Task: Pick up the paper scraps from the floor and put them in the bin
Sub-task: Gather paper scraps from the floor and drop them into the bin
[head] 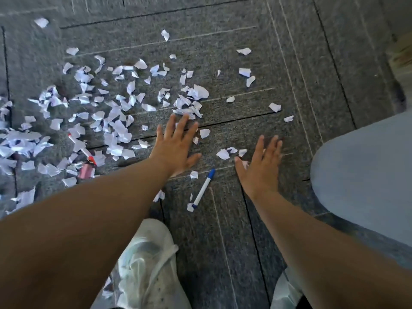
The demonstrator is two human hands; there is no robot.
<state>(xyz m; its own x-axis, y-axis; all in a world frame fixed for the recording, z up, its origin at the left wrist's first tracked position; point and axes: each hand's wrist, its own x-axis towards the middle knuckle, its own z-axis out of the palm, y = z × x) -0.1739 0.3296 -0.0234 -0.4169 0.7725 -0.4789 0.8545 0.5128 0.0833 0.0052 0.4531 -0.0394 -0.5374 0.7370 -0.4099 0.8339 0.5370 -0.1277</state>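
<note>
Several torn white paper scraps (116,128) lie scattered over the grey carpet, thickest at the left and thinning toward the right. My left hand (176,148) stretches out flat over the carpet, fingers spread, its fingertips at the edge of a small clump of scraps (189,105). My right hand (262,166) is also flat and spread, just right of a few loose scraps (223,153). Neither hand holds anything. No bin is in view.
A white pen with a blue cap (204,188) lies between my hands. A red and white object (85,169) sits among the scraps at left. My white shoe (147,259) is below, and my knee in light blue trousers (365,179) fills the right side.
</note>
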